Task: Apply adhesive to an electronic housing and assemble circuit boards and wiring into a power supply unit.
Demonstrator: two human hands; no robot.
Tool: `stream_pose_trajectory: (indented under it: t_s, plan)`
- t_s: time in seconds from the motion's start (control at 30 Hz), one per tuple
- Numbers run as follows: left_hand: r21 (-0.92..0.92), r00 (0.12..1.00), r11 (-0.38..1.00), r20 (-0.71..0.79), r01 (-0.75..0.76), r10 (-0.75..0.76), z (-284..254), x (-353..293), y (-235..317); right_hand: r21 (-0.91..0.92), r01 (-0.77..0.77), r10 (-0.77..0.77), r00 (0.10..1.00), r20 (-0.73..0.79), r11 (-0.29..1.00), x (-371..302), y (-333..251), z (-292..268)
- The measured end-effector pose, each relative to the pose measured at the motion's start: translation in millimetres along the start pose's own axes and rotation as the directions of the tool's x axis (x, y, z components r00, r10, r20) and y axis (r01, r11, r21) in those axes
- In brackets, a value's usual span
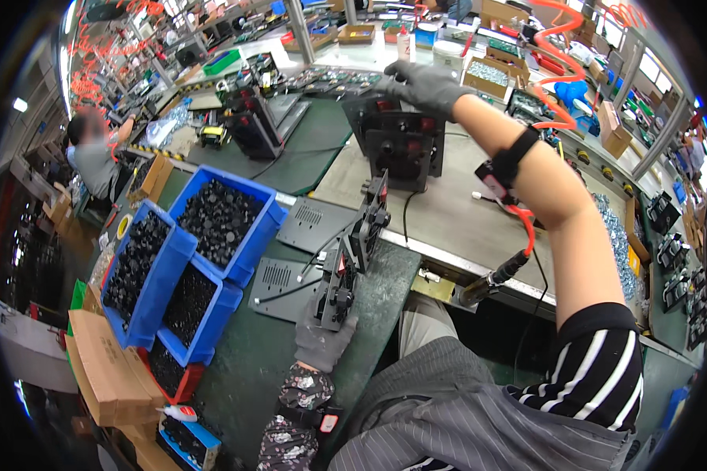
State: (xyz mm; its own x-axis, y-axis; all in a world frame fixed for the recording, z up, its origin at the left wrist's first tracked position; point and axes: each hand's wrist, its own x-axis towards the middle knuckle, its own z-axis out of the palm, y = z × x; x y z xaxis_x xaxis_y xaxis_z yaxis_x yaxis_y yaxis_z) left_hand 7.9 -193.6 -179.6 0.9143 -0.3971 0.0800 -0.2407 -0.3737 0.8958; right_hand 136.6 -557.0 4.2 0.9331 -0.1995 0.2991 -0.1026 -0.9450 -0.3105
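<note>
My left hand (322,339), in a grey glove, grips the near end of an upright black panel assembly (339,290) with its fingers around it. A flat slotted grey metal plate (284,284) joins it on the left. Just beyond stands a matching black panel (369,224) with its own grey plate (316,223). My right hand (432,88), also gloved, is stretched far forward above a group of upright black panel units (401,145). Its fingers are spread and curved, with nothing visible in them. Whether the fingertips touch the units, I cannot tell.
Blue bins (226,220) of small black parts stand at left, beside cardboard boxes (114,369). A screwdriver-like tool (495,279) with a red hose lies at the bench edge below my right arm. More black units (251,125) stand farther off. A person (94,153) works at far left.
</note>
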Motion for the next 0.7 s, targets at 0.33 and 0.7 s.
stream_pose_trajectory:
  t_s: [0.33,0.7]
  plan:
    - [0.109,0.964,0.978,0.220,-0.179,0.152,-83,-101,0,-0.117,0.790,-0.543,0.513,0.665,0.602,-74,-85,36]
    - [0.392,0.926,0.894,-0.208,-0.215,0.314,-81,-156,-8,0.562,0.702,-0.880,0.463,0.105,0.436,-165,-228,27]
